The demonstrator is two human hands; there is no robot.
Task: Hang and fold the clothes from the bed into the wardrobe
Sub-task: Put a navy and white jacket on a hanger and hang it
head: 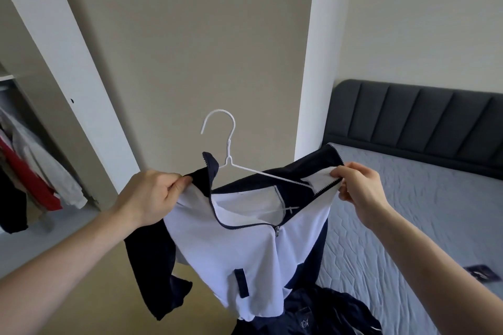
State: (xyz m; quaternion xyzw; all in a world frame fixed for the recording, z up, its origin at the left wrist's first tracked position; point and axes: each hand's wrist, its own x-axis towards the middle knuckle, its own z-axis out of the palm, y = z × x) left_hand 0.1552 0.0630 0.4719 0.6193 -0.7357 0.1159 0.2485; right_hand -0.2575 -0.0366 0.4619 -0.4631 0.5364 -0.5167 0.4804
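Observation:
I hold a white and navy zip jacket (245, 250) up in the air in front of me. A white wire hanger (230, 144) sits inside its collar, hook pointing up. My left hand (152, 193) grips the jacket's left shoulder. My right hand (359, 190) pinches the right collar edge by the zipper. The zip is open at the top. A dark navy garment (321, 313) lies on the bed's near edge below the jacket.
The open wardrobe (62, 62) stands at the left with several clothes (32, 171) hanging inside, red and white among them. The bed (408, 220) with a grey mattress and dark padded headboard (424, 122) fills the right. A small dark item (481, 273) lies on the mattress.

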